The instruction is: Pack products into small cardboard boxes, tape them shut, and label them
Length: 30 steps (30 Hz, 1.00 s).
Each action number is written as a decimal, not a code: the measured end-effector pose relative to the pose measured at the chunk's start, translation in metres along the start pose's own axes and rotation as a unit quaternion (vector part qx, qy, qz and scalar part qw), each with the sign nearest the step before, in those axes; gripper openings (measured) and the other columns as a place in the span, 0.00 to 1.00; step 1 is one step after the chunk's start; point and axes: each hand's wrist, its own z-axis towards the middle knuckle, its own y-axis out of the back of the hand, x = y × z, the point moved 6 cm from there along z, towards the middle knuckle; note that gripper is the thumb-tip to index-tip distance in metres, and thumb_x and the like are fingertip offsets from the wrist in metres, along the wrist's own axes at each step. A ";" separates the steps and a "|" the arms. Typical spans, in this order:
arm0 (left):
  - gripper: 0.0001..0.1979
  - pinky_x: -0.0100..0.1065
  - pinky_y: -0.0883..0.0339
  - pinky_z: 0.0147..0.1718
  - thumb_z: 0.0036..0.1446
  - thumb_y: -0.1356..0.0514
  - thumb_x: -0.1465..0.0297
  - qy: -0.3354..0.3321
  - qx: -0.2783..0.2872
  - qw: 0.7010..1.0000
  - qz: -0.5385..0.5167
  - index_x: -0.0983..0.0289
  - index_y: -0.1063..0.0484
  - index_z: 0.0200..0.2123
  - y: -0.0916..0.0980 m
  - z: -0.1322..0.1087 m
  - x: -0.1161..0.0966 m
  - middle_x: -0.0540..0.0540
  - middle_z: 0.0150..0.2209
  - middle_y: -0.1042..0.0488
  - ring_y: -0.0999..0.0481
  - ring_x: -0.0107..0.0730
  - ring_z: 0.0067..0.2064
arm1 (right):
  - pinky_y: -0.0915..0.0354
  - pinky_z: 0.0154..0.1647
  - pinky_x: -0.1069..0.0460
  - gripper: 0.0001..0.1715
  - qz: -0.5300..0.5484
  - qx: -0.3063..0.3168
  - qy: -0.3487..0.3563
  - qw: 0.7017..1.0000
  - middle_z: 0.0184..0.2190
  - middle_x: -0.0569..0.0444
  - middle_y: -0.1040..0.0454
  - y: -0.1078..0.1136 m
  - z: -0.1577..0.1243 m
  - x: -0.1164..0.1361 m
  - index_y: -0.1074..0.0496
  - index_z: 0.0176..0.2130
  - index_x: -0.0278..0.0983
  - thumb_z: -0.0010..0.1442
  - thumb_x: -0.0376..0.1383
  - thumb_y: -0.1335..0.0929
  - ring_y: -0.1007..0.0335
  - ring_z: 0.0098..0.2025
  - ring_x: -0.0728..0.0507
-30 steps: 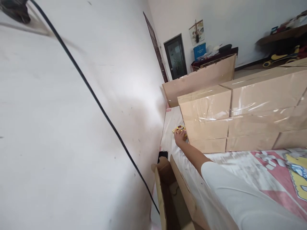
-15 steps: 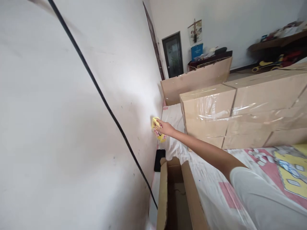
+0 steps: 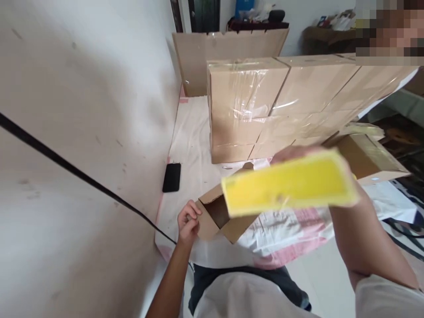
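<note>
My left hand point(image 3: 189, 219) is closed on the flap of an open cardboard box point(image 3: 207, 223) that lies on the cloth-covered surface. In my right hand point(image 3: 294, 153) is a long yellow pack point(image 3: 285, 183), held up close to the camera and blurred by motion. The pack covers most of that hand's fingers and part of the cardboard box. The box's dark inside shows just left of the pack.
A black phone-like slab point(image 3: 171, 177) lies by the wall point(image 3: 82, 110). A black cable point(image 3: 82, 179) runs along the wall. Taped cardboard boxes point(image 3: 245, 92) are stacked ahead. Another open box point(image 3: 377, 154) is at right. A blurred-out person point(image 3: 394, 31) appears top right.
The view has swung down and right. My right hand has brought the yellow pack from beside the wall up toward the camera. My left hand now shows, gripping the cardboard box, which is turned.
</note>
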 end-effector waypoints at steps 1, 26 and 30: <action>0.16 0.35 0.38 0.32 0.47 0.34 0.62 0.011 0.010 1.000 -0.012 0.61 0.39 0.23 -0.004 0.002 0.006 0.52 0.27 0.35 0.35 0.31 0.29 | 0.29 0.50 0.43 0.34 -0.004 0.048 0.000 0.999 0.57 0.47 0.26 -0.010 -0.006 0.000 0.32 0.63 0.52 0.64 0.61 0.35 0.26 0.57 0.34; 0.09 0.30 0.40 0.29 0.52 0.38 0.65 0.011 -0.047 0.998 -0.039 0.60 0.36 0.28 -0.032 0.005 0.018 0.46 0.21 0.38 0.38 0.27 0.24 | 0.37 0.42 0.50 0.27 -0.141 0.282 -0.008 0.949 0.45 0.47 0.19 -0.136 -0.010 -0.083 0.23 0.48 0.38 0.48 0.24 0.33 0.25 0.46 0.35; 0.08 0.30 0.42 0.28 0.54 0.38 0.64 0.011 -0.040 0.999 0.002 0.61 0.34 0.29 -0.034 0.010 0.016 0.45 0.20 0.38 0.39 0.26 0.23 | 0.35 0.51 0.45 0.32 -0.130 0.243 0.005 0.961 0.52 0.47 0.21 -0.135 -0.018 -0.084 0.23 0.52 0.40 0.48 0.24 0.34 0.27 0.53 0.31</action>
